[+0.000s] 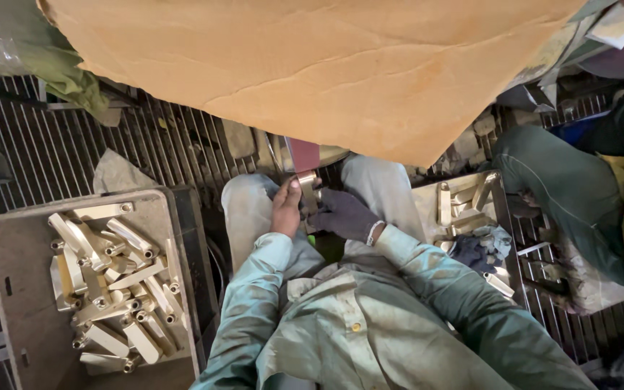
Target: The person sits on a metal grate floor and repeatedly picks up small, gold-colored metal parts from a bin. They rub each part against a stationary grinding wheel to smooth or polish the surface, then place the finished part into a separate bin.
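Both hands pinch one brass piece (308, 185) against the dark belt (302, 154): bare left hand (286, 209), gloved right hand (342, 214), grips pressed together; tray of brass parts (9, 245) at left

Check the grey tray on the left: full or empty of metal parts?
Partly full. The grey tray holds a loose heap of pale metal parts across its middle and right side, while its left strip shows bare.

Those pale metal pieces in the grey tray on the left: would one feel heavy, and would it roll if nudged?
Probably heavy for its size: the metal pieces look like solid, shiny metal. They seem stiff, holding straight shapes even piled crosswise in the grey tray. Rolling looks unlikely, since most show flat faces, though the round ends might let one rock. Polished surfaces could be slippery.
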